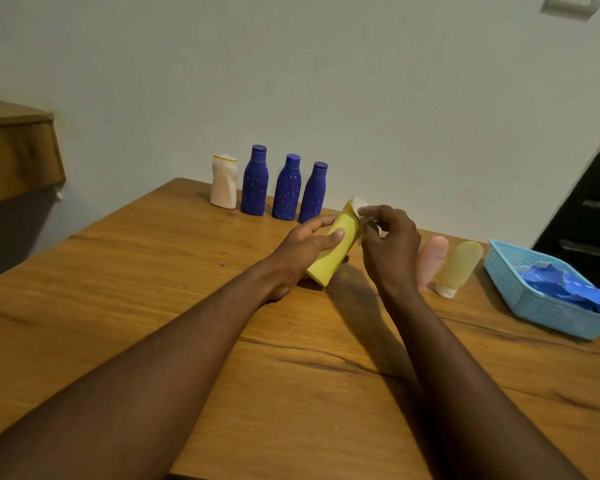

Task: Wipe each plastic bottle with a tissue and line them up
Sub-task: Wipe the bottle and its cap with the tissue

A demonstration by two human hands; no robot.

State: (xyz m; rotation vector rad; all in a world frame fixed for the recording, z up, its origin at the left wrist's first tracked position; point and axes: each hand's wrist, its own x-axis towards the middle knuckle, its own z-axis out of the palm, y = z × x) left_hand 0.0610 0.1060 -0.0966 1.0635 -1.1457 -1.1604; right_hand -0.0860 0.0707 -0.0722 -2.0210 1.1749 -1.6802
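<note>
right now the yellow bottle [333, 251] is mid-wipe, held tilted above the counter [153, 289], its top pointing away toward the wall and its base toward the person. left hand [302, 247] wraps the bottle's lower body, fingers [338, 233] curled around it with the thumb across the front, probably to keep it steady while the other hand rubs. right hand [390, 244] is at the bottle's upper end, its fingers pinching a white tissue [359, 204] against the cap area, so the top looks like the part being cleaned.

behind the yellow bottle, along the wall, four upright bottles form a row: a white bottle [224, 181] and three blue bottles [284, 188], evenly spaced and apart; likely the finished line. to the right of the yellow bottle, a pink tube [432, 261] and a pale yellow tube [458, 268] lie side by side and touching, likely waiting for their turn. further right of those sits a light blue basket [534, 303] with blue stuff [561, 289] in it; cannot tell what it is.

judging by this, the task is past halfway; the yellow one would go at the row's right end.
</note>
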